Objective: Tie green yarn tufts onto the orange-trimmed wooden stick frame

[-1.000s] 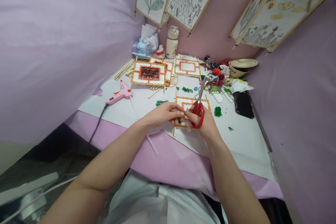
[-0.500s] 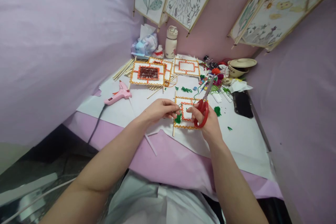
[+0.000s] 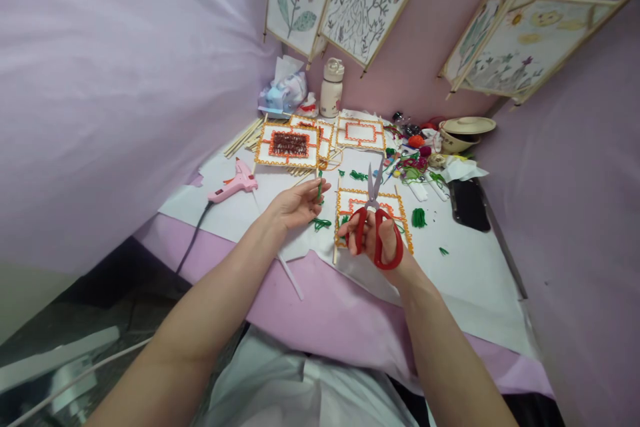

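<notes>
Two hands apart: left hand (image 3: 297,205) pinching green yarn strand (image 3: 319,188) at fingertips; right hand (image 3: 379,241) clamped on red scissors (image 3: 373,195), blades up, over yarn-bordered frame (image 3: 396,204). Strand judged light, limp, fray-prone; best pinched near one end.

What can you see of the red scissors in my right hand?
The scissors have thick red loop handles, plastic by the look, and short grey metal blades, slightly open in a narrow V. The right hand grips them through the loops, tips pointing up and away. They sit above a small frame edged in orange yarn; contact cannot be told. The left hand, pinching a green yarn strand, is apart from them.
</notes>
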The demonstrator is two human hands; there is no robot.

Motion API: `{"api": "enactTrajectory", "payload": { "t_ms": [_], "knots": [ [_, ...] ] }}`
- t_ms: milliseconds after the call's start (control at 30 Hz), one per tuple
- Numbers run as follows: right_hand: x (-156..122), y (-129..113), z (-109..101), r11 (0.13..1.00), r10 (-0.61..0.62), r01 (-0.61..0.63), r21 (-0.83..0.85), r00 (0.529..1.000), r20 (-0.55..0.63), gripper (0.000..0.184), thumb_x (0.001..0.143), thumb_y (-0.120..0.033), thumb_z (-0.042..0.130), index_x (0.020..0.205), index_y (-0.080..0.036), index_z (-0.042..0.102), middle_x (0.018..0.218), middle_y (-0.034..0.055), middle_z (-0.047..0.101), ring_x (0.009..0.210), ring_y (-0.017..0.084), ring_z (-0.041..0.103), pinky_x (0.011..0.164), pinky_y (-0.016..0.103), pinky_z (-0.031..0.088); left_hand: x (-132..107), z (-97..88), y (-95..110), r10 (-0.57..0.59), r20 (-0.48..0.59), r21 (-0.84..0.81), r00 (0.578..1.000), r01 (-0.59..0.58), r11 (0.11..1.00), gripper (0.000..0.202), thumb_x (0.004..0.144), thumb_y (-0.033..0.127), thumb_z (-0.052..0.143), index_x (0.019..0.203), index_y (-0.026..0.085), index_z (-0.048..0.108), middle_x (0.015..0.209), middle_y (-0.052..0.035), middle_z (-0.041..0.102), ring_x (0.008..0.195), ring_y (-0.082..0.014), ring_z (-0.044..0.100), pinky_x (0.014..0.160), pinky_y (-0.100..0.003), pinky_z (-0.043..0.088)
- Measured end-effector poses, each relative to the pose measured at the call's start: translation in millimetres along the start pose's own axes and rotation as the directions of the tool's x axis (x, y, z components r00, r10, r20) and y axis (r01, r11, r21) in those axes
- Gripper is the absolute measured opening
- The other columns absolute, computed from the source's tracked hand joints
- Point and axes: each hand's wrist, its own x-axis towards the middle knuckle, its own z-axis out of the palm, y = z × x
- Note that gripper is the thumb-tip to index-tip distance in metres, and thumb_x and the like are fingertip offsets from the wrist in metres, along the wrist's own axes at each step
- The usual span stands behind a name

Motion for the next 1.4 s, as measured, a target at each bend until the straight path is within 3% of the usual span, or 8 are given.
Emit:
{"api": "enactTrajectory", "payload": {
  "t_ms": [200,300,500,733,967,1200,1300,1400],
  "knots": [
    [-0.2,0.8,3.4,0.999,0.004,-0.002,-0.048,0.999,0.041,0.059,0.083,-0.075,0.042,0.097,-0.020,0.059,0.088,0.0073,0.065,0.062,0.014,0.050,0.066,0.031,0.042,-2.6,2.0,0.1,0.020,-0.010,0.012,1.000,-0.020,1.000,0.004,0.081,0.017,0.067,0.082,0.014,0.070,0.092,-0.0056,0.072,0.076,-0.0106,0.064,0.060,-0.020,0.049],
    [-1.7,1.6,5.6,0.999,0.041,-0.038,-0.027,0.995,0.086,0.059,0.083,-0.075,0.043,0.098,-0.020,0.057,0.090,0.0084,0.066,0.061,0.014,0.051,0.061,0.029,0.041,-4.8,6.2,-5.5,0.150,-0.004,0.125,0.989,-0.148,0.981,0.004,0.077,0.017,0.069,0.080,0.013,0.069,0.089,-0.0068,0.071,0.078,-0.0113,0.065,0.063,-0.020,0.049],
    [-4.7,1.7,12.2,0.975,0.155,-0.185,0.126,0.964,0.217,0.060,0.086,-0.074,0.037,0.094,-0.018,0.056,0.084,0.0083,0.067,0.054,0.011,0.051,0.063,0.028,0.040,-0.9,9.2,-25.8,0.546,0.054,0.478,0.836,-0.502,0.721,0.019,0.074,0.032,0.072,0.080,0.014,0.070,0.074,-0.0039,0.070,0.067,-0.0106,0.064,0.063,-0.021,0.048],
    [-2.0,2.9,12.3,0.959,0.193,-0.232,0.161,0.955,0.225,0.068,0.086,-0.077,0.027,0.089,-0.017,0.059,0.075,0.0074,0.068,0.046,0.009,0.047,0.059,0.027,0.038,-1.2,11.3,-33.2,0.658,0.108,0.554,0.745,-0.595,0.583,0.016,0.077,0.031,0.068,0.082,0.016,0.070,0.074,-0.0021,0.069,0.069,-0.0117,0.063,0.068,-0.024,0.050],
    [-2.1,-1.2,15.9,0.967,0.191,-0.207,0.145,0.974,0.119,0.068,0.081,-0.081,0.030,0.082,-0.019,0.056,0.059,0.0019,0.059,0.046,0.012,0.043,0.052,0.027,0.036,-5.4,12.8,-35.5,0.701,0.176,0.671,0.691,-0.605,0.428,0.012,0.080,0.028,0.064,0.081,0.018,0.069,0.076,-0.0008,0.068,0.074,-0.0134,0.063,0.073,-0.024,0.049],
    [0.1,2.5,16.1,0.978,0.150,-0.144,0.149,0.988,-0.031,0.054,0.087,-0.070,0.042,0.077,-0.018,0.052,0.042,-0.0067,0.041,0.035,0.006,0.027,0.041,0.021,0.024,-8.5,9.6,-33.5,0.713,0.257,0.782,0.652,-0.573,0.243,0.014,0.082,0.028,0.060,0.081,0.019,0.070,0.075,-0.0007,0.068,0.071,-0.0136,0.061,0.071,-0.024,0.047],
    [1.9,-5.2,7.8,0.994,-0.001,0.025,0.104,0.976,-0.217,0.053,0.084,-0.071,0.046,0.074,-0.020,0.049,0.041,-0.0076,0.039,0.034,0.006,0.027,0.039,0.021,0.022,-5.3,7.7,-33.9,0.706,0.239,0.779,0.667,-0.566,0.271,0.014,0.081,0.029,0.061,0.079,0.018,0.070,0.072,-0.0009,0.067,0.068,-0.0133,0.060,0.068,-0.024,0.046],
    [3.3,-13.5,-1.4,0.984,-0.147,0.173,0.045,0.925,-0.349,0.055,0.083,-0.075,0.042,0.075,-0.021,0.049,0.043,-0.0071,0.040,0.034,0.007,0.030,0.039,0.022,0.025,-1.0,6.0,-29.5,0.683,0.176,0.722,0.709,-0.565,0.400,0.015,0.080,0.032,0.063,0.078,0.017,0.069,0.069,-0.0009,0.066,0.065,-0.0129,0.059,0.064,-0.024,0.046]
  ]
}}
